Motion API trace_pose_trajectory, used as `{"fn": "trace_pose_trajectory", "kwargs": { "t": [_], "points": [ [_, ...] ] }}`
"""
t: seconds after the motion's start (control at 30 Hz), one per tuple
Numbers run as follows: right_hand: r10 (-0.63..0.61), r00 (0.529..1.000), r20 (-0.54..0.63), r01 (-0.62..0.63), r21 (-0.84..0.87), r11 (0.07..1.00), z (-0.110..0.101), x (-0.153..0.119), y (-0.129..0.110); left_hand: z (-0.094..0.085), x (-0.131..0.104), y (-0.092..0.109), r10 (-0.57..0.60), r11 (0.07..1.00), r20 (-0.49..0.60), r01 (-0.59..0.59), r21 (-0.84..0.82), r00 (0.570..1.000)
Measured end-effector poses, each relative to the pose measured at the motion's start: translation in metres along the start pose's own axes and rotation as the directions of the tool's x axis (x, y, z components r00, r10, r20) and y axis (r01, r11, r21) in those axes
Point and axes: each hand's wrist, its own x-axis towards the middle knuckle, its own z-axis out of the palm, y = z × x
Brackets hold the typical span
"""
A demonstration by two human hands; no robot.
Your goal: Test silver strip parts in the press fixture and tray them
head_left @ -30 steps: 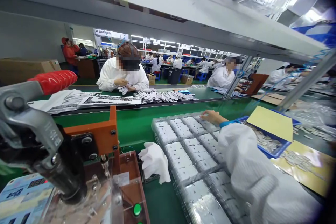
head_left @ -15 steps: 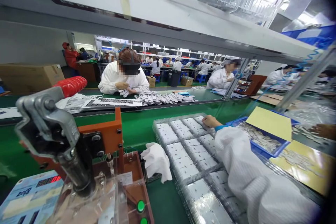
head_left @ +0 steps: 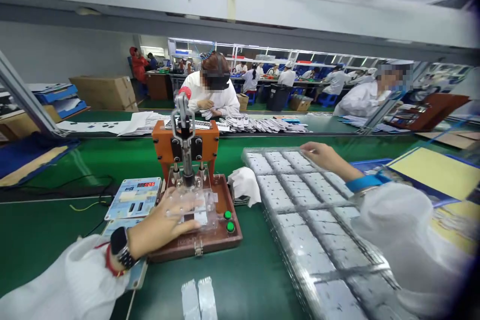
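My left hand, with a watch on its wrist, reaches onto the clamp fixture. Its fingers are spread over the clear plate, beside a small white part. My right hand is at the far edge of the stacked clear trays, which hold rows of flat silvery-white parts. Its fingertips are pressed together at the tray's upper right corner; what they hold, if anything, is hidden. Two silvery strips lie on the green table in front of the fixture.
A white cloth sits between fixture and trays. Blue-and-white meter boxes stand left of the fixture. Yellow card covers a blue bin at the right. Across the bench, a person in white handles parts. A shelf spans overhead.
The view has swung left and back, bringing my left hand, the whole fixture and two strips into sight. My right hand stays near the trays' far corner.
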Motion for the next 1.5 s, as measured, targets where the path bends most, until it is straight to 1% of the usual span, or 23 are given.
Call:
{"fn": "trace_pose_trajectory", "kwargs": {
  "t": [0.07,0.13,0.23,0.33,0.4,0.47,0.53,0.63,0.73,0.83,0.9,1.03,1.17,1.27,1.33,1.43,1.5],
  "points": [
    [-0.079,0.997,0.022,0.078,0.033,0.996,0.001,-0.023,-0.029,0.004,-0.002,-0.004,0.007,1.000,-0.007,-0.007,-0.014,1.000],
    [-0.178,0.983,0.047,0.175,0.067,0.982,0.002,-0.048,-0.059,0.008,-0.004,-0.006,-0.007,0.999,-0.004,0.007,-0.039,1.000],
    [-0.355,0.933,0.057,0.345,0.129,0.930,0.003,-0.087,-0.102,0.010,-0.004,-0.003,-0.061,0.996,0.015,0.061,-0.067,0.998],
    [-0.469,0.882,0.044,0.454,0.187,0.871,0.007,-0.120,-0.133,0.007,-0.001,0.005,-0.118,0.990,0.053,0.121,-0.074,0.992],
    [-0.506,0.862,0.031,0.488,0.222,0.844,0.014,-0.136,-0.144,0.004,0.000,0.010,-0.155,0.983,0.108,0.165,-0.083,0.982],
    [-0.526,0.851,0.007,0.508,0.250,0.825,0.023,-0.146,-0.148,0.001,0.002,0.012,-0.178,0.977,0.157,0.193,-0.091,0.971],
    [-0.531,0.847,-0.030,0.518,0.277,0.809,0.035,-0.153,-0.146,-0.002,0.002,0.013,-0.189,0.973,0.181,0.209,-0.100,0.965],
    [-0.525,0.848,-0.068,0.518,0.311,0.797,0.051,-0.157,-0.138,-0.003,0.003,0.014,-0.202,0.968,0.190,0.225,-0.112,0.961],
    [-0.514,0.854,-0.081,0.510,0.326,0.796,0.061,-0.158,-0.129,-0.001,0.001,0.014,-0.207,0.965,0.185,0.232,-0.121,0.961],
    [-0.496,0.865,-0.075,0.489,0.343,0.802,0.062,-0.158,-0.126,0.003,-0.004,0.009,-0.205,0.966,0.119,0.220,-0.133,0.972],
    [-0.503,0.861,-0.078,0.496,0.351,0.794,0.061,-0.159,-0.127,0.003,-0.010,0.003,-0.188,0.971,0.058,0.195,-0.138,0.980],
    [-0.512,0.854,-0.091,0.509,0.352,0.786,0.061,-0.159,-0.128,-0.002,-0.027,-0.011,-0.166,0.969,-0.001,0.163,-0.185,0.986],
    [-0.498,0.865,-0.059,0.484,0.361,0.797,0.065,-0.159,-0.126,-0.005,-0.039,-0.019,-0.203,0.963,0.021,0.203,-0.177,0.979],
    [-0.491,0.871,-0.028,0.466,0.365,0.806,0.069,-0.160,-0.125,-0.002,-0.041,-0.020,-0.227,0.960,0.057,0.233,-0.153,0.972],
    [-0.493,0.870,-0.025,0.466,0.368,0.805,0.071,-0.161,-0.124,-0.001,-0.040,-0.018,-0.211,0.965,0.071,0.219,-0.142,0.975],
    [-0.500,0.863,-0.068,0.488,0.368,0.792,0.071,-0.159,-0.125,-0.003,-0.038,-0.015,-0.195,0.973,0.092,0.204,-0.111,0.977],
    [-0.503,0.854,-0.134,0.514,0.369,0.775,0.067,-0.155,-0.129,-0.005,-0.038,-0.015,-0.186,0.974,0.107,0.198,-0.110,0.977]
  ]
}}
